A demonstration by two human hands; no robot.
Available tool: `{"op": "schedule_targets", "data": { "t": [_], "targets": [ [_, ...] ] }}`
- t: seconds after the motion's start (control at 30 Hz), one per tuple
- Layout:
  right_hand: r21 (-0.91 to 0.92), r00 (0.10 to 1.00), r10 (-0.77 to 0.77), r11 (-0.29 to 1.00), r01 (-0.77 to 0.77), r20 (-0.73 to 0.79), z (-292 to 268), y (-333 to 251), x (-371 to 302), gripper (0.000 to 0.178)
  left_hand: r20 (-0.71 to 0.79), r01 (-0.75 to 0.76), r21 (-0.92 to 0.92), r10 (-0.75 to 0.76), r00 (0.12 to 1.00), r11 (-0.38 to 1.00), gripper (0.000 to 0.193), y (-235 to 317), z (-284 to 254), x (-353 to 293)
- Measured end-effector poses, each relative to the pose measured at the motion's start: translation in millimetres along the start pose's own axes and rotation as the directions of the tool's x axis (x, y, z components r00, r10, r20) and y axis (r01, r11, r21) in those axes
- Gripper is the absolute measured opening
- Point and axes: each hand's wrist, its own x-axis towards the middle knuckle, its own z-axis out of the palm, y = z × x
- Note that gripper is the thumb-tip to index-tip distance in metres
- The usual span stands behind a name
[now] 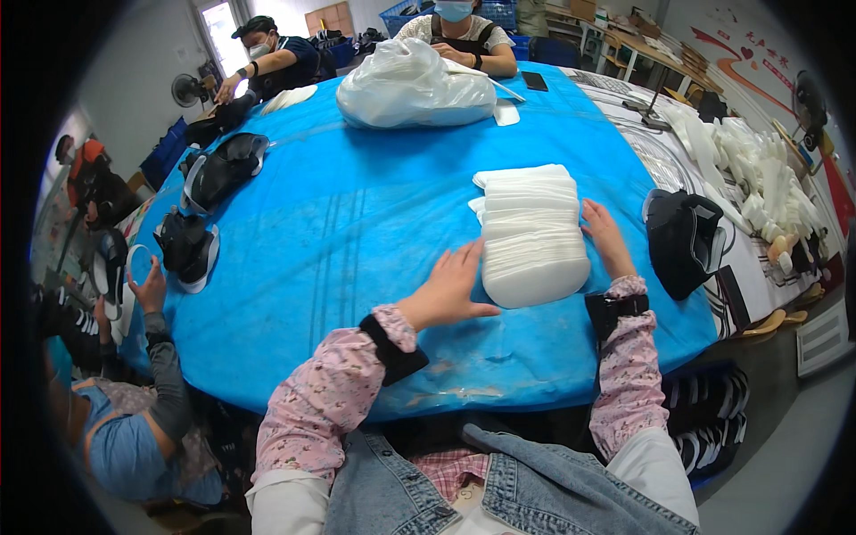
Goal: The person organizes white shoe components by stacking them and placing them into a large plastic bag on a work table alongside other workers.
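Observation:
A fanned row of thin white insole-shaped pieces lies on the blue table cover in front of me, their rounded ends toward me. On the row's left side is my left hand, fingers spread and thumb stretched out toward the nearest piece. My right hand is at the row's right side, its fingers extended along the far part of the edge. Neither hand is closed round anything; whether the fingertips press on the pieces I cannot tell. Both wrists wear black bands over pink flowered sleeves.
Black shoes stand at the table's right, and more shoes on the left. A large white plastic bag sits at the back, with a phone beside it. Co-workers sit across and at the left, one person's hand holding a white ring-shaped strip.

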Motion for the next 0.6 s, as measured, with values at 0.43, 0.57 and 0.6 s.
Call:
{"op": "schedule_targets", "data": {
  "t": [0.43, 0.57, 0.6],
  "targets": [
    [0.292, 0.969, 0.035, 0.95, -0.108, 0.244, 3, 16, 44, 0.05, -0.156, -0.006, -0.014, 0.003, 0.988, 1.0, 0.087, -2, 19, 62],
    [-0.395, 0.987, -0.139, 0.914, 0.095, -0.083, 5, -9, 33, 0.054, -0.104, 0.032, 0.042, -0.027, 0.994, 0.999, 0.09, -2, 13, 61],
    [-0.46, 0.947, -0.318, 0.836, 0.297, 0.034, 6, -24, 23, 0.061, -0.086, 0.031, 0.054, -0.027, 0.996, 0.998, 0.092, -1, 9, 58]
  ]
}}
